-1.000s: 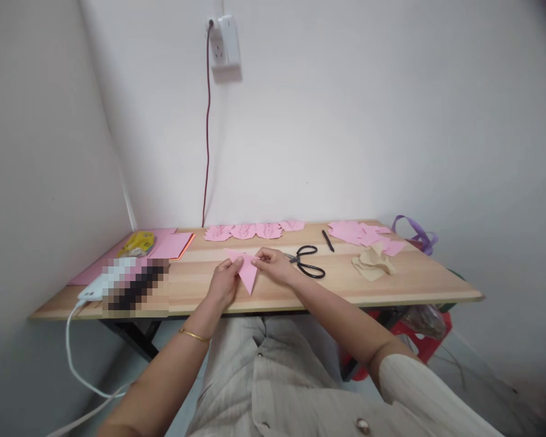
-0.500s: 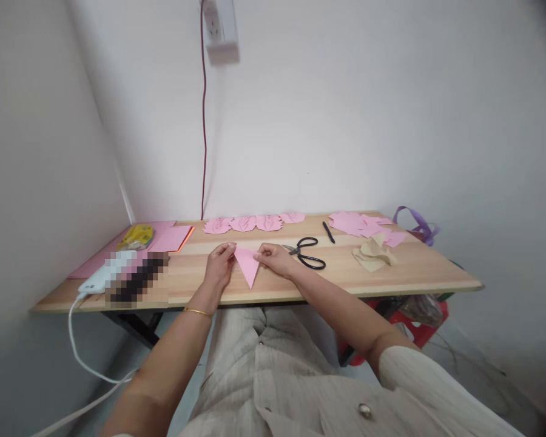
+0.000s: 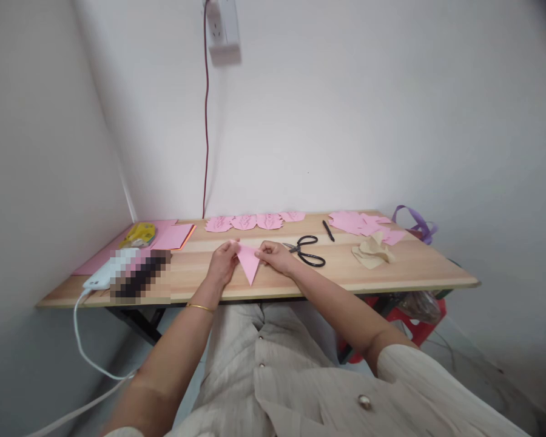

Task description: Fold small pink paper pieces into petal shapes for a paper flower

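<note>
A piece of pink paper (image 3: 249,264), folded to a triangle with its point toward me, is held above the table's front part. My left hand (image 3: 224,261) pinches its upper left corner, fingers closed. At the upper right corner my right hand (image 3: 273,255) grips it between thumb and fingers. Just beyond my right hand lies a pair of scissors (image 3: 310,260) with black loop handles, its blades partly hidden by the hand. A black pen (image 3: 328,230) rests farther back to the right.
Cut pink paper shapes (image 3: 244,223) line the table's back edge. More pink pieces (image 3: 348,222) and crumpled tan paper (image 3: 373,252) lie right. On the left are pink sheets (image 3: 175,237), a yellow packet (image 3: 139,233) and a white device (image 3: 101,276) with a cable; one patch is blurred.
Both hands keep hold of the pink paper. The left hand's fingers have shifted slightly inward over its upper left corner. The whole view has moved a little.
</note>
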Action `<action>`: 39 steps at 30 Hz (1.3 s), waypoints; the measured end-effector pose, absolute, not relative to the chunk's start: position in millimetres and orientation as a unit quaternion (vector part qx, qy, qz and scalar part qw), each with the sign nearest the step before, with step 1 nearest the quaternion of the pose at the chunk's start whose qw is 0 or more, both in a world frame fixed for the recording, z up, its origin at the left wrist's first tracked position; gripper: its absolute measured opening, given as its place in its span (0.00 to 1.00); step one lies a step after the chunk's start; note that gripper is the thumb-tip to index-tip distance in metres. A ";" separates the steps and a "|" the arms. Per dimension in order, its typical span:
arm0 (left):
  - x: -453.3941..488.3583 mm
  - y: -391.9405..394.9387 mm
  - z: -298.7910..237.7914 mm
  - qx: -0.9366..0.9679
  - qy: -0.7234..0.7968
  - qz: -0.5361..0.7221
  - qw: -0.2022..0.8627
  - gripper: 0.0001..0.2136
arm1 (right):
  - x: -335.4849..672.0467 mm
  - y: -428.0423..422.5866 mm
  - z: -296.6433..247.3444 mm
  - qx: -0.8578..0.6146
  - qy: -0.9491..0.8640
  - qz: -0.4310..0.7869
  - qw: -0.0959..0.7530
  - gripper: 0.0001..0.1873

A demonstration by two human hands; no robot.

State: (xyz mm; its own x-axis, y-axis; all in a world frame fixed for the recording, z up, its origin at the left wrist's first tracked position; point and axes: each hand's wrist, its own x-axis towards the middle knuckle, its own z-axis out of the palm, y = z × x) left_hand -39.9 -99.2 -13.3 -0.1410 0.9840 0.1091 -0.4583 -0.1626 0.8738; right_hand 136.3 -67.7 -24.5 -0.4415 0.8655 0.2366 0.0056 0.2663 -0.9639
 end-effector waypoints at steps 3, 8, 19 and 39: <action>-37.6 -100.5 -15.0 0.410 0.373 0.632 0.542 0.15 | 137.7 -70.9 -21.7 -0.320 -0.697 0.494 0.410 0.19; -37.9 -95.8 -20.7 0.401 0.379 0.675 0.490 0.13 | 135.4 -75.1 -17.2 -0.312 -0.713 0.485 0.399 0.19; -37.9 -94.0 -14.9 0.345 0.356 0.727 0.475 0.12 | 131.4 -80.7 -11.4 -0.293 -0.692 0.520 0.406 0.20; -36.3 -101.6 -13.8 0.359 0.354 0.671 0.543 0.14 | 136.1 -75.8 -15.2 -0.327 -0.716 0.449 0.423 0.18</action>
State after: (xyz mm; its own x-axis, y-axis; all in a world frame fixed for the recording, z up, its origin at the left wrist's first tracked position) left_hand -36.3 -101.6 -13.8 -0.1517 0.9835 0.0982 -0.4753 -0.1597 0.8652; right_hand 136.1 -75.8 -15.2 -0.4279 0.8483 0.3118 0.0885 0.3827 -0.9196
